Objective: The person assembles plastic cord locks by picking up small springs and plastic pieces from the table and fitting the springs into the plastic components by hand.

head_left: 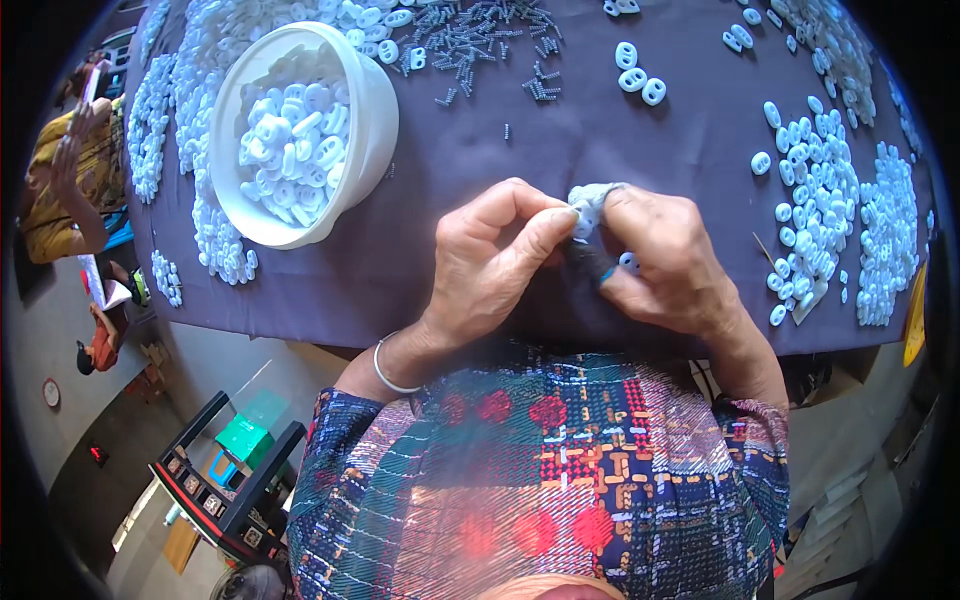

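My left hand [490,255] and my right hand [665,255] meet over the near middle of the table. Between their fingertips is a small white plastic piece [586,222], mostly covered by the fingers. The left thumb and index finger pinch at its left side, while the right fingers close round it from the other side. A pale wrap covers my right index fingertip, and a dark cover sits on the right thumb. Just below the fingers lies a white oval two-hole piece [628,262], partly hidden by the right hand. Ahead lies a single small metal spring [507,132].
A white tub [375,130] full of white plastic pieces stands at left, with heaps [190,110] around it. Loose springs [470,45] are scattered at the far side. More oval pieces [815,190] lie at right. Other people [75,180] are beyond the table's left edge.
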The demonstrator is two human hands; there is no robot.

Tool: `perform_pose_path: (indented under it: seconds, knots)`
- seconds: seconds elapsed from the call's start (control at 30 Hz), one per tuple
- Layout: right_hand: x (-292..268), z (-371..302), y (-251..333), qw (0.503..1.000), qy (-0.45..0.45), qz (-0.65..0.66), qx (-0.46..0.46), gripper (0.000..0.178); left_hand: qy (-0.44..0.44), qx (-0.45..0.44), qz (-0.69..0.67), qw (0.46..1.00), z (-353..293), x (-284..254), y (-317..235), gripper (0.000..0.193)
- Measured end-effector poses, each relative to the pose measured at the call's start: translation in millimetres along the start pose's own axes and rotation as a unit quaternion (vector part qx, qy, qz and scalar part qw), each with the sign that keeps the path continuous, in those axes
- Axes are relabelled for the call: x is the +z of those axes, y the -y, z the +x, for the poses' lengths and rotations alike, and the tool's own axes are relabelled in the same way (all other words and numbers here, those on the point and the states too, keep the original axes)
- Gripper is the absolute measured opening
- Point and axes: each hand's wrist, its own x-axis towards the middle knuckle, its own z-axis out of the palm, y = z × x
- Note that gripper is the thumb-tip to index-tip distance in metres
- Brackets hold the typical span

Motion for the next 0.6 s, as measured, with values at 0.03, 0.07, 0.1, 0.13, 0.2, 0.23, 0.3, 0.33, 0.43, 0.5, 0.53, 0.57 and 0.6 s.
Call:
perform_pose_path:
  seconds: [0.03, 0.07, 0.1, 0.13, 0.2, 0.23, 0.3, 0.33, 0.43, 0.5, 0.53, 0.57, 0.6]
  knots:
    - [-5.6, 0.5, 0.3, 0.993, 0.019, 0.099, 0.065, 0.018, 0.006, -0.028, -0.033, 0.999, -1.1, -1.2, -1.1, 0.013]
    - [-10.9, 1.8, 0.9, 0.971, 0.039, 0.196, 0.129, 0.016, 0.003, -0.026, -0.034, 0.999, -1.9, -2.9, -1.5, 0.013]
    - [-15.2, 3.9, 1.9, 0.953, 0.042, 0.241, 0.180, 0.014, 0.007, -0.036, -0.044, 0.998, -2.4, -4.7, -1.7, 0.014]
    - [-16.0, 3.1, 0.0, 0.954, 0.041, 0.239, 0.178, 0.014, 0.015, -0.046, -0.053, 0.997, -1.9, -4.9, -2.5, 0.015]
    - [-15.0, 1.3, -4.8, 0.935, 0.063, 0.297, 0.182, 0.011, 0.027, -0.043, -0.057, 0.997, -1.6, -4.3, -3.0, 0.015]
    - [-13.6, 1.0, -3.1, 0.923, 0.067, 0.319, 0.203, 0.009, 0.036, -0.043, -0.061, 0.997, -1.5, -4.6, -3.1, 0.015]
    - [-15.8, 2.7, 1.0, 0.915, 0.070, 0.327, 0.226, 0.008, 0.038, -0.050, -0.062, 0.996, -1.3, -4.4, -3.6, 0.016]
    - [-16.6, 3.9, 2.5, 0.906, 0.073, 0.335, 0.249, 0.010, 0.039, -0.057, -0.062, 0.996, -1.0, -4.5, -4.1, 0.016]
    - [-16.2, 5.7, 5.7, 0.888, 0.056, 0.387, 0.243, 0.009, 0.029, -0.075, -0.130, 0.988, -0.5, -5.2, -3.4, 0.015]
    - [-16.4, 5.7, 6.0, 0.891, 0.050, 0.382, 0.241, 0.009, 0.023, -0.060, -0.114, 0.991, -1.3, -1.2, -5.2, 0.015]
    - [-15.2, 5.0, 6.2, 0.892, 0.046, 0.380, 0.241, 0.008, 0.014, -0.050, -0.099, 0.994, -2.6, -0.1, -5.6, 0.016]
    - [-14.2, 4.0, 5.8, 0.893, 0.044, 0.380, 0.238, 0.008, 0.014, -0.047, -0.097, 0.994, -2.5, -0.6, -4.4, 0.016]
    - [-13.3, 2.9, 4.5, 0.909, 0.041, 0.350, 0.221, 0.006, 0.020, -0.044, -0.097, 0.994, -1.7, -1.6, -1.9, 0.017]
